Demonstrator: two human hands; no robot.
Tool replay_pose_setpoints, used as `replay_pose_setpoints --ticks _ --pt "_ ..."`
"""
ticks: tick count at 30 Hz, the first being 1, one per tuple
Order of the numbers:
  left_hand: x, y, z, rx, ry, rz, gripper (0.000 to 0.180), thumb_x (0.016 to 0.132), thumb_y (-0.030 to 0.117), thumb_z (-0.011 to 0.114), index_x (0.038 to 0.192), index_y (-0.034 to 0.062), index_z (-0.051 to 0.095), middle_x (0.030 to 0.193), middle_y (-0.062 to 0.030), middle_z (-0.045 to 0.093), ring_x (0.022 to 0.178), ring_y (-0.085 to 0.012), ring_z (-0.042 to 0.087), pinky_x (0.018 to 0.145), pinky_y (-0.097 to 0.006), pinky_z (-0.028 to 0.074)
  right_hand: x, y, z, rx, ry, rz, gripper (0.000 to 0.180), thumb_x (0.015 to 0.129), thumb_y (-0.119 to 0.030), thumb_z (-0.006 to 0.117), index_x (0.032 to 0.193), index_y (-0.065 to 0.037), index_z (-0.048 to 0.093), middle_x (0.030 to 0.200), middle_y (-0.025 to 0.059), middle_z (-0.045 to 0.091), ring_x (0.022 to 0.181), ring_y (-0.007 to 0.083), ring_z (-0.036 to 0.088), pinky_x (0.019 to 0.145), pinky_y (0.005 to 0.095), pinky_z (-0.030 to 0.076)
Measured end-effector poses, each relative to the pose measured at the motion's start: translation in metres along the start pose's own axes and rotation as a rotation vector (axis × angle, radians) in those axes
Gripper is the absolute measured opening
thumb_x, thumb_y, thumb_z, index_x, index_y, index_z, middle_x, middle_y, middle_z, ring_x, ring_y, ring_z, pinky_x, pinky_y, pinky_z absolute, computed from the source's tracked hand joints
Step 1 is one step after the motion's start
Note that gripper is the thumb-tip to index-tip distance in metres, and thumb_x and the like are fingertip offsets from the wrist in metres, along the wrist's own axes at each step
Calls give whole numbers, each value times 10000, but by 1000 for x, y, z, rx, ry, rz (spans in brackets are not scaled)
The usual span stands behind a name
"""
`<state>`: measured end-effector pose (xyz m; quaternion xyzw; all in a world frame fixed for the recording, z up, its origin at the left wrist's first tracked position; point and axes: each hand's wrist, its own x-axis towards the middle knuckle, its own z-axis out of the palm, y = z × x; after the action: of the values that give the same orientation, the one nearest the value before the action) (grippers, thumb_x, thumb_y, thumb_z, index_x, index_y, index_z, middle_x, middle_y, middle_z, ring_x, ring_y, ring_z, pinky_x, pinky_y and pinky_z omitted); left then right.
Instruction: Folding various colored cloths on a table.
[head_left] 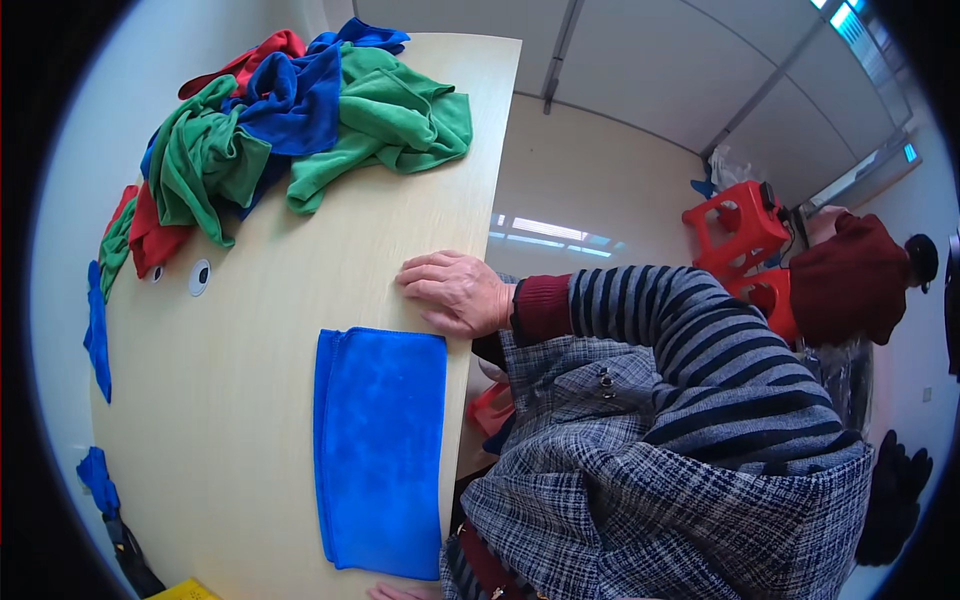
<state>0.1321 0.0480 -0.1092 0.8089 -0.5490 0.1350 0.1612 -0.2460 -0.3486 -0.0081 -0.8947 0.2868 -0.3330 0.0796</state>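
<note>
1. Right hand [458, 292]: palm down, fingers loosely extended, nothing visibly held; I judge it leans on the table [205, 390] for support.
2. Left hand [402, 592]: cropped by the lower edge; I cannot tell its grip.
3. Folded blue cloth [385, 450]: flat between both hands, presumably for easy reach.
4. Cloth heap [290, 105]: red, green, blue; rightward, probably sparing workspace.
</note>
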Motion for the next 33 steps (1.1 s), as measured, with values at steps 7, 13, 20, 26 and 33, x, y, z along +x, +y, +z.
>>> replay_pose_setpoints --ticks 7,13,20,26,33 --pt "30 15 9 -38 -26 94 430 1058 191 398 1392 -51 520 1446 -258 503 1351 -415 474 1129 -483 378 0 0 -6 -2 26 -1 299 840 -206 622 1080 -26 630 1229 142 640 1225 327 581 1030 438 471" --pt "-2 7 -11 33 15 72 424 1055 187 400 1382 -50 532 1437 -257 513 1343 -416 483 1124 -484 386 -2 -1 -6 18 70 -29 295 800 -196 625 1042 -27 625 1196 129 642 1201 315 581 1025 435 464" --pt "-16 95 -80 15 155 -213 429 1051 203 377 1306 -78 578 1372 -254 568 1294 -429 522 1100 -498 409 0 1 -7 29 -9 -12 357 775 -189 624 1098 -39 619 1255 138 619 1229 332 557 1035 448 445" --pt "-3 111 -89 -32 176 -270 354 1010 140 494 1289 -48 602 1359 -222 595 1253 -391 558 1082 -453 422 1 4 -5 -20 21 -52 319 829 -163 617 1122 -38 631 1250 137 629 1222 324 561 1032 437 440" --pt "8 172 -114 -185 421 -362 300 1001 93 542 1259 -38 619 1378 -170 600 1242 -334 579 1059 -416 443 17 -51 -18 233 -236 39 300 891 -148 639 1172 -45 627 1250 127 639 1212 301 571 1051 401 435"
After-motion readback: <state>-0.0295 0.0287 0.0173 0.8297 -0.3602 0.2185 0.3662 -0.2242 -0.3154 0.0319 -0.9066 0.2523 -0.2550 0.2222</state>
